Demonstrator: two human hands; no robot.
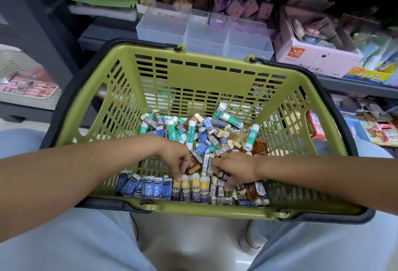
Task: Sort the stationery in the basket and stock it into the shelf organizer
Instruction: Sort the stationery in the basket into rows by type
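Down in the green basket, sorting roughly half done by the look of it: near wall lined with standing rows, blue erasers at left, yellow-topped erasers in the middle, grey 2B erasers and a few amber erasers at right. Behind the rows, mixed pile not yet sorted, green-and-white glue sticks scattered through it. Stocking not started, judging from the clear shelf organizer just beyond the basket's far rim, compartments looking empty. Left: rest of the pile, then the whole transfer to the shelf. Left hand with fingers curled down, index tip touching the top of a yellow-topped eraser at the row's left end; looks like a nudge or light pinch, cannot tell if actually gripping. Right hand spread loosely over the 2B group, fingertips pressing down among them, nothing visibly clasped. Basket parked between the knees, handles folded down on the rim.
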